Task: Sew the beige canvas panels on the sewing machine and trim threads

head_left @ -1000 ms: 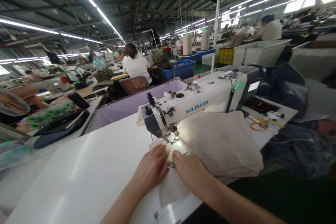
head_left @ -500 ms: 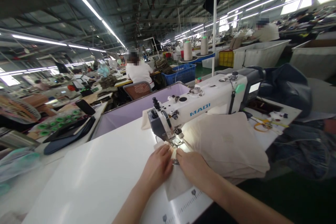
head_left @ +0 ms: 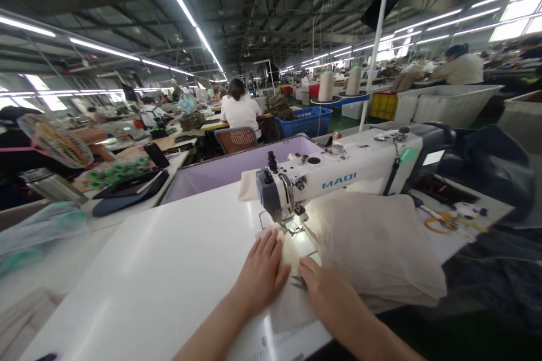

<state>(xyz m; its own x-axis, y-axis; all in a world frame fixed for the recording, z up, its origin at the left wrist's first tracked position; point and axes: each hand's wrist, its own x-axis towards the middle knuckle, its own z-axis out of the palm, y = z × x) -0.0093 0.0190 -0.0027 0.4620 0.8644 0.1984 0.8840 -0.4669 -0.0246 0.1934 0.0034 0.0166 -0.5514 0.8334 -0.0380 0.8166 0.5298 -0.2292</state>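
Observation:
My left hand (head_left: 265, 271) lies flat on a light beige fabric piece (head_left: 290, 310), fingers stretched out just left of the presser foot (head_left: 295, 228). To its right, my right hand (head_left: 328, 287) is closed, thumb and forefinger together at the fabric's edge. Dark pointed blades, which look like thread snips (head_left: 298, 282), stick out leftward from beneath that hand; their handles are hidden. The white sewing machine (head_left: 359, 163) stands beyond both hands, its lamp lighting the needle area. A stack of beige fabric (head_left: 376, 248) rests under the machine arm, to the right of my right hand.
The white tabletop (head_left: 169, 259) reaches to the left. Behind it is a lilac-sided bin (head_left: 203, 175). Orange-handled scissors (head_left: 440, 223) lie at the right. Thread cones (head_left: 326, 87) stand beside a white pole (head_left: 376, 51). A person in white (head_left: 241, 110) sits ahead.
My right hand has drawn back from the presser foot toward me, exposing the dark blades. My left hand has flattened out on the fabric. The whole view has shifted slightly.

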